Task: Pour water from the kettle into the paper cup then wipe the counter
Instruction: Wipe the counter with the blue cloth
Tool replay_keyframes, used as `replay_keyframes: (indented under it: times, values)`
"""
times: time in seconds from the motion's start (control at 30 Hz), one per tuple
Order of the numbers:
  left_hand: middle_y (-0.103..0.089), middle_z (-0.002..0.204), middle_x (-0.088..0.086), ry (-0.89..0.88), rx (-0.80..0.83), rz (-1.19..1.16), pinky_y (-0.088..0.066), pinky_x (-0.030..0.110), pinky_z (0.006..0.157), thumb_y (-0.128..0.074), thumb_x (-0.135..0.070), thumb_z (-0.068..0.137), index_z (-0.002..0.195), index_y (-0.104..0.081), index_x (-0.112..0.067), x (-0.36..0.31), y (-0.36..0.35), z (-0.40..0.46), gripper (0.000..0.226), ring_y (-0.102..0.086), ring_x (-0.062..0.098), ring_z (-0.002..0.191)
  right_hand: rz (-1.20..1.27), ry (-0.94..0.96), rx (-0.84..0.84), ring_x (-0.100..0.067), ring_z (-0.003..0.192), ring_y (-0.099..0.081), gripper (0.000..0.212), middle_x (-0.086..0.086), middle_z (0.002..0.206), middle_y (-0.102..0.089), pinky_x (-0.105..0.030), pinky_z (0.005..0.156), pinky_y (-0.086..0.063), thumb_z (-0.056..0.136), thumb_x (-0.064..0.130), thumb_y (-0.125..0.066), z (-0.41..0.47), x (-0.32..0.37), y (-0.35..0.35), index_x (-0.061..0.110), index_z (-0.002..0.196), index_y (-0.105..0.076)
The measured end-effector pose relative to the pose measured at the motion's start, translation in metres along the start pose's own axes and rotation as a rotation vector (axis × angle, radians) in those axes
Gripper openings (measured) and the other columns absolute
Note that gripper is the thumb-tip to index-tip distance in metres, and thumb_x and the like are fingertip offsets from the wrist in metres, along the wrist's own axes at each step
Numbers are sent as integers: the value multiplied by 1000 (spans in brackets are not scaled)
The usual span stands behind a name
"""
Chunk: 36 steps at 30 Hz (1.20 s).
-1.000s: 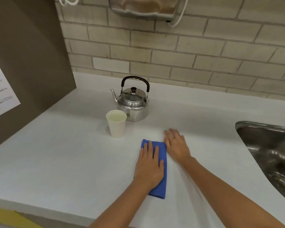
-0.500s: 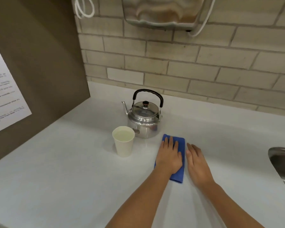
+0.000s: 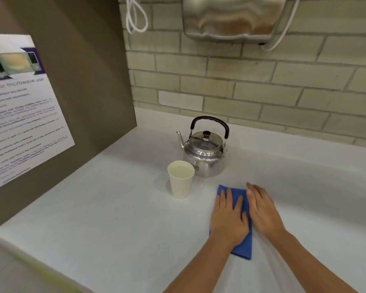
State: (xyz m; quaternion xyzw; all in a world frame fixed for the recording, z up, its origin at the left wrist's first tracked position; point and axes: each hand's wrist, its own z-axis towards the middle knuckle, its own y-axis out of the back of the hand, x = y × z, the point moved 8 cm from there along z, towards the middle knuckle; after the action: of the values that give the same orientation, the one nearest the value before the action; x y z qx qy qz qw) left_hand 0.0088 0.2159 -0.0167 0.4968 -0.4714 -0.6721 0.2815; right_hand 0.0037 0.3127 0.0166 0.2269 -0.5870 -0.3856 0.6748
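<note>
- head view, left to right: a poster (image 3: pixel 19 106) is seen on the side panel, then a paper cup (image 3: pixel 180 179) filled with water, just beside the kettle (image 3: pixel 205 153) on the counter (image 3: pixel 93 218).
- left hand (image 3: pixel 228 218) is pressed flat, fingers spread, on a folded blue cloth (image 3: pixel 242 248).
- right hand (image 3: pixel 264 210) is laid flat at the cloth's right edge, fingers extended.
- pouring is judged done; wiping is in hand, and sliding the cloth clear of the cup is called for next.

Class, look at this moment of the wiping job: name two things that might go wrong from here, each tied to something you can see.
1. The full paper cup stands close to the left of the blue cloth; a leftward stroke might knock it and spill water.
2. The kettle sits just beyond the cloth; the left hand or right hand pushing forward may bump it.
</note>
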Motion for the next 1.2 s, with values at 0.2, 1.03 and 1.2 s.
replay_keyframes:
  times: [0.2,1.03,1.2]
  values:
    - [4,159,1,167,-160,11,6,27,115,-24,-43,96,146,-9,-30,121,51,-122,54,6,17,145,-104,46,111,-25,138,-22,41,-7,148,-34,-44,115,-17,100,27,-26,-23,43,-44,18,139,-34]
    - [-6,156,21,568,-164,171,-8,45,118,-23,-35,98,146,-8,-10,320,139,-59,56,-6,37,143,-210,-33,102,-23,137,-22,43,-4,146,-34,-40,113,-16,99,31,-25,2,51,-64,19,139,-33]
    - [-7,156,19,385,-106,248,-5,44,119,-22,-31,99,146,-8,-10,304,133,30,54,-7,35,144,-293,-115,20,-28,136,-24,42,-6,147,-36,-38,113,-19,99,30,-27,21,42,-70,18,138,-34]
